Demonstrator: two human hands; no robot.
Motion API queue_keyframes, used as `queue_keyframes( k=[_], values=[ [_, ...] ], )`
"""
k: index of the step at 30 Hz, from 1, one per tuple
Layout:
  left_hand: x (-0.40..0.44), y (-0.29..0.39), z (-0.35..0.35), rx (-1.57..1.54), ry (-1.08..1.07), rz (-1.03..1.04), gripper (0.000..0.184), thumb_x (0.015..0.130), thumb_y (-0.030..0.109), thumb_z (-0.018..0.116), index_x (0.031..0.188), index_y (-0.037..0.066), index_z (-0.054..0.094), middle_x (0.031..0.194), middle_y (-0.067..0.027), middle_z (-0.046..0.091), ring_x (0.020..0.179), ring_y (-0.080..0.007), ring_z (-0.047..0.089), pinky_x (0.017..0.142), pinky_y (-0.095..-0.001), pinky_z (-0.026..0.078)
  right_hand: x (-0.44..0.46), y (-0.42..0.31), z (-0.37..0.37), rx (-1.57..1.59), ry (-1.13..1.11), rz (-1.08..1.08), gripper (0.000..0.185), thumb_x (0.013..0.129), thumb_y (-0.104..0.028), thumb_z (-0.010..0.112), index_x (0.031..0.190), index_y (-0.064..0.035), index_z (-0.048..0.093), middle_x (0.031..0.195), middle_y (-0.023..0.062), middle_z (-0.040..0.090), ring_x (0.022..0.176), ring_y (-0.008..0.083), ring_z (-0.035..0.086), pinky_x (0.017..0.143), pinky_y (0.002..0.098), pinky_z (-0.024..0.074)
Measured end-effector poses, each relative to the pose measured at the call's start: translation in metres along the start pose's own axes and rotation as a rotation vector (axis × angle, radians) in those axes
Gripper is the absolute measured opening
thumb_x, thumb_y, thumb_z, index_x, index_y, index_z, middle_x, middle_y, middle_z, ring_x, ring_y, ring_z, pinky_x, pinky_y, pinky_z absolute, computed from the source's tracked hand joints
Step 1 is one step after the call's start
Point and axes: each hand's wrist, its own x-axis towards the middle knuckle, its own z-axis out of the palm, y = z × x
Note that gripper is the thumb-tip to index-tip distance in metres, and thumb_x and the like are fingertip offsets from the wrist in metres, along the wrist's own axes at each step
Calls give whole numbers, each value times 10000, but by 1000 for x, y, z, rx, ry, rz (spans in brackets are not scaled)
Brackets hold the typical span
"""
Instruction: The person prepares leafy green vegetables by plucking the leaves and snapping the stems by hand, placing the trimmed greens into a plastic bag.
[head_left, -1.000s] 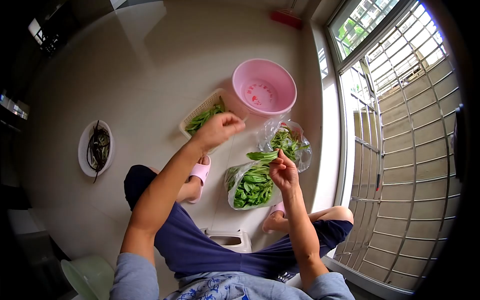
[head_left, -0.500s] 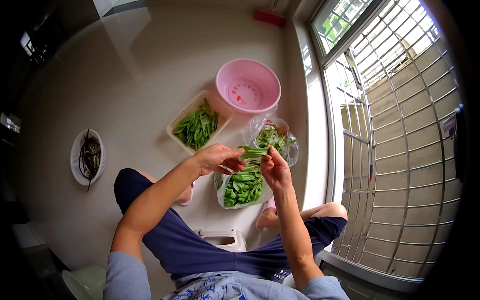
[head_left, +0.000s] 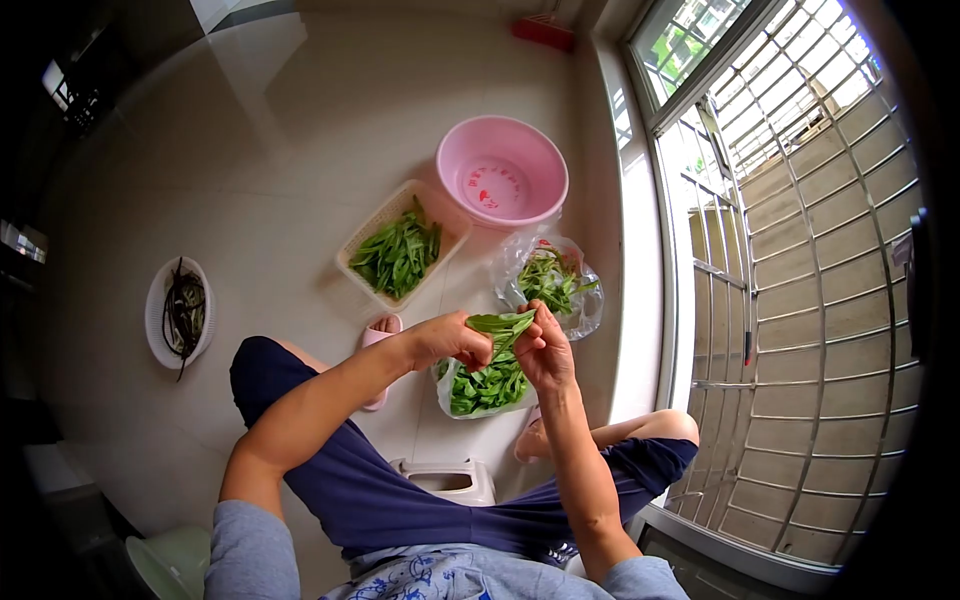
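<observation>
A small bunch of leafy greens (head_left: 500, 325) is stretched between my two hands, above an opened plastic bag. My left hand (head_left: 450, 342) is closed with curled fingers around its left end. With thumb and fingers, my right hand (head_left: 546, 348) pinches the other end. Below lies a pile of the same greens (head_left: 485, 390) in clear plastic, partly hidden by my hands. Just beyond my right hand, a second plastic bag (head_left: 590, 310) holds stems and trimmed pieces (head_left: 550, 280). Picked leaves (head_left: 398, 258) fill part of a cream rectangular basket (head_left: 362, 228).
A pink basin (head_left: 540, 150) stands behind the basket. At far left, a white oval basket (head_left: 153, 318) holds long dark pods (head_left: 184, 305). A plastic stool (head_left: 480, 485) sits between my legs. The barred window (head_left: 790, 300) runs along the right; a red broom (head_left: 543, 34) is at the back.
My left hand has gone from loosely spread fingers to a closed grip on the bunch. Both hands have come slightly lower, and the greens now tilt upward to the right.
</observation>
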Motion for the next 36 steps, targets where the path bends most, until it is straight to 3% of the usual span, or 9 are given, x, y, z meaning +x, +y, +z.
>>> queue_keyframes(
  k=[4, 11, 16, 20, 21, 24, 26, 30, 36],
  values=[
    [-8, -3, 8, 198, -161, -177, 109, 615, 72, 506, 569, -9, 563, 535, -51, 528, 519, -105, 492, 545, -210, 388, 9, -3, -11, 382, -26, -17, 168, 844, -94, 399, 935, 25, 474, 878, 130, 491, 603, 65, 436, 473, 124, 397],
    [-14, -26, 5, 866, -242, -117, 156, 645, 150, 533, 702, 38, 625, 605, -55, 593, 546, -122, 550, 508, -255, 419, 18, 2, -11, 286, 32, 26, 139, 824, -89, 442, 887, 22, 496, 803, 92, 515, 598, 82, 440, 487, 148, 388],
    [-16, -43, 9, 1113, -26, -70, 161, 578, 87, 514, 687, 46, 626, 636, -149, 577, 601, -282, 561, 573, -358, 438, 72, 31, -9, -444, 42, -42, 103, 777, -66, 483, 838, 16, 491, 739, 58, 510, 647, 132, 506, 559, 204, 414],
    [-16, -44, 9, 1138, 96, -91, 120, 549, 16, 506, 628, -9, 593, 657, -197, 564, 646, -326, 564, 564, -385, 444, 135, 69, -7, -1059, 128, 11, 326, 776, -56, 458, 1064, 87, 407, 967, 131, 492, 801, 183, 526, 664, 261, 474],
    [-15, -43, 8, 1177, 101, -75, 123, 563, 6, 504, 645, -41, 582, 680, -220, 560, 665, -337, 566, 569, -390, 448, 150, 74, -23, -1209, 25, 48, 387, 775, -52, 449, 1117, 104, 355, 1055, 166, 450, 868, 210, 507, 700, 283, 477],
    [-14, -38, 6, 1205, 224, -54, 119, 563, 1, 502, 641, -43, 578, 695, -222, 563, 670, -334, 573, 561, -395, 451, 156, 65, -38, -1402, 146, 218, 358, 780, -56, 444, 1091, 110, 382, 1069, 172, 447, 911, 213, 486, 709, 289, 477],
    [-10, -42, 2, 1240, 299, -31, 107, 570, 25, 510, 635, -11, 587, 668, -200, 563, 656, -325, 567, 577, -394, 441, 133, 48, -35, -1318, 141, 208, 312, 804, -90, 430, 1045, 108, 434, 1083, 175, 449, 906, 233, 497, 724, 287, 475],
    [-9, -34, 7, 1446, 520, 69, 94, 591, 53, 505, 614, 52, 595, 622, -137, 568, 645, -280, 568, 615, -381, 419, 53, 15, -1, -1115, 63, 484, 329, 825, -184, 451, 1052, 54, 462, 1018, 122, 508, 905, 202, 512, 739, 302, 455],
    [9, -46, 13, 1441, 534, 217, 153, 699, 160, 490, 636, 61, 588, 621, -109, 565, 647, -256, 559, 622, -371, 412, -7, 12, -17, -1028, 116, 320, 255, 766, -98, 537, 962, 65, 517, 893, 104, 556, 795, 160, 550, 701, 261, 473]
  ],
)
